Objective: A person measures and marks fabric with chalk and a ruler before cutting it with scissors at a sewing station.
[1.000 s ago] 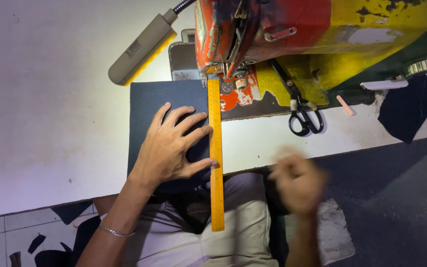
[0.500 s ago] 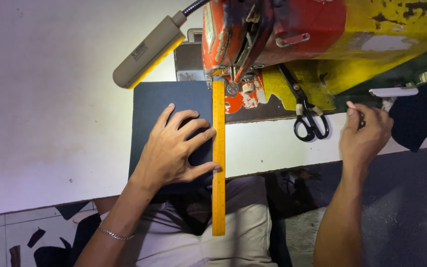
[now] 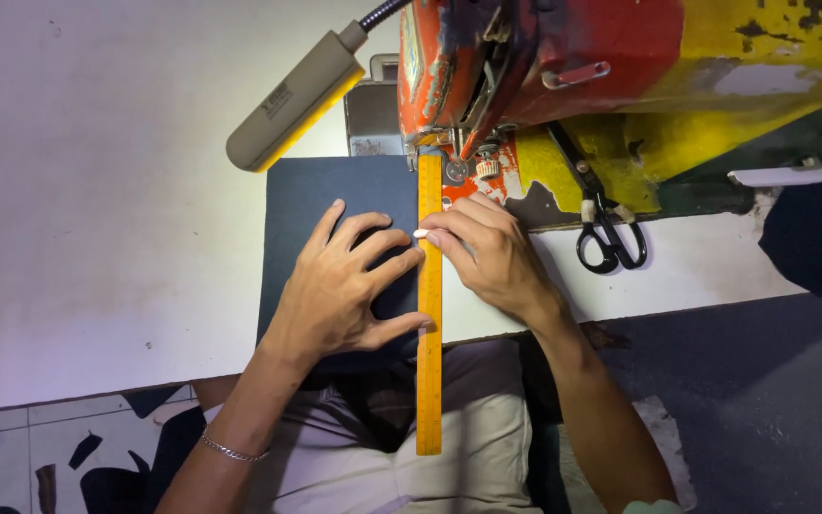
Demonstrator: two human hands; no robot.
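- My left hand (image 3: 340,290) is pressing flat, fingers spread, on limp dark fabric (image 3: 321,205); it's holding the stiff yellow ruler (image 3: 429,314).
- My right hand (image 3: 487,252) is pinching small, brittle-looking white chalk (image 3: 420,233) at its end.

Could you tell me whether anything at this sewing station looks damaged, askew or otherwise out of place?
The sewing machine looks worn: its red and yellow paint is chipped in patches. The yellow ruler overhangs the table edge above the lap, held only by the left hand. The scissors lie against the machine base.
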